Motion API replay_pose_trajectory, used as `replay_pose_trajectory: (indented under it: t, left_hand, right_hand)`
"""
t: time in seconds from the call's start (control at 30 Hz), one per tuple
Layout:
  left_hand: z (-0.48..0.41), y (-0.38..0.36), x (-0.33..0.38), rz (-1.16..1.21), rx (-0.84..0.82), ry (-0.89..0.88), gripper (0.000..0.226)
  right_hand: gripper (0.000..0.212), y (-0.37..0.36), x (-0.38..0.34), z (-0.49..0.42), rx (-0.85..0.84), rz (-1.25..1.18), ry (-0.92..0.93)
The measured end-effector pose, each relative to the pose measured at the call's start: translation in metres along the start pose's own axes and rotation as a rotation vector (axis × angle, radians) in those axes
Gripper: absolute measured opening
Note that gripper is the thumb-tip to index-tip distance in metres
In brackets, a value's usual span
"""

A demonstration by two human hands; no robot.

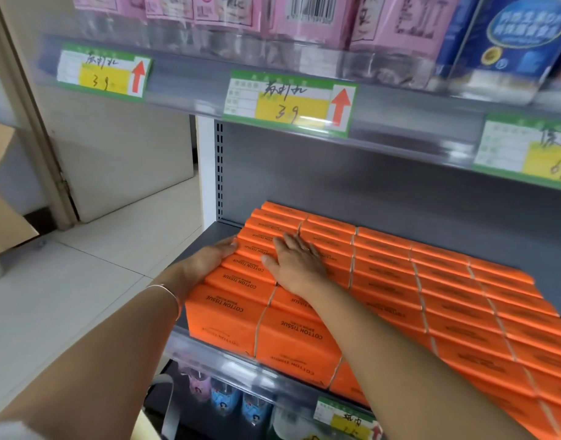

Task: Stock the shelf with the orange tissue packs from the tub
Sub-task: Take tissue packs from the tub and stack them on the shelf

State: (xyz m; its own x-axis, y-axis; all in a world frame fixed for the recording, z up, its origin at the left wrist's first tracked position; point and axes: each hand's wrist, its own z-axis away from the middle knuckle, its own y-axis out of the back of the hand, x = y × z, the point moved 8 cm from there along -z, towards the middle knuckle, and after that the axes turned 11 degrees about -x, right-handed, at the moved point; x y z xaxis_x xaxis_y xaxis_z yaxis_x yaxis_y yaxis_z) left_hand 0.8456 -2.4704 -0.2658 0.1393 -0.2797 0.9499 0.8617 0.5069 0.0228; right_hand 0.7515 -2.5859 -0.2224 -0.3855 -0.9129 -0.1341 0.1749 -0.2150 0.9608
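Orange tissue packs (384, 281), lettered COTTON TISSUE in dark print, stand on edge in tight rows, several columns side by side. They fill the grey shelf (215, 233) from its front lip almost to the back panel.

Head cam, fwd/down, prob. close to shelf (209, 238).

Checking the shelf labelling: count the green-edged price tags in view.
4. On the upper shelf rail: left tag, middle tag, right tag (cut by the frame edge). Lower tag below the orange tissue packs. Others may be hidden.
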Motion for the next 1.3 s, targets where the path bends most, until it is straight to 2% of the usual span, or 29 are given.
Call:
replay_pose_trajectory:
  t: [0.13, 0.3, 0.47, 0.57, 0.83, 1.13, 1.3]
  left_hand:
    - [0.007, -0.006, 0.016, -0.184, 0.046, -0.011, 0.029]
    - [0.012, 0.0, 0.032, -0.766, 0.253, 0.053, 0.042]
    - [0.031, -0.018, 0.043, -1.048, 0.333, 0.065, 0.052]
    - [0.05, -0.05, 0.056, -1.215, 0.366, -0.007, 0.054]
    - [0.075, -0.191, 0.073, -1.447, 0.069, -0.237, 0.052]
    - [0.078, -0.334, 0.065, -1.477, -0.206, -0.292, 0.058]
    - [0.074, -0.378, 0.063, -1.541, -0.237, -0.262, 0.067]
  right_hand:
    - [0.063, 0.002, -0.002, 0.002, 0.019, -0.015, 0.009]
    - [0.061, 0.008, 0.0, 0.014, -0.012, -0.053, 0.02]
    - [0.061, 0.008, 0.004, 0.037, -0.043, -0.058, 0.007]
    - [0.062, 0.013, 0.01, 0.057, -0.018, -0.042, -0.004]
    - [0.061, 0.019, 0.077, 0.141, 0.04, -0.033, -0.123]
    - [0.062, 0.013, 0.192, 0.233, 0.059, -0.087, -0.319]
    - [0.061, 0.002, 0.241, 0.263, 0.052, -0.157, -0.415]
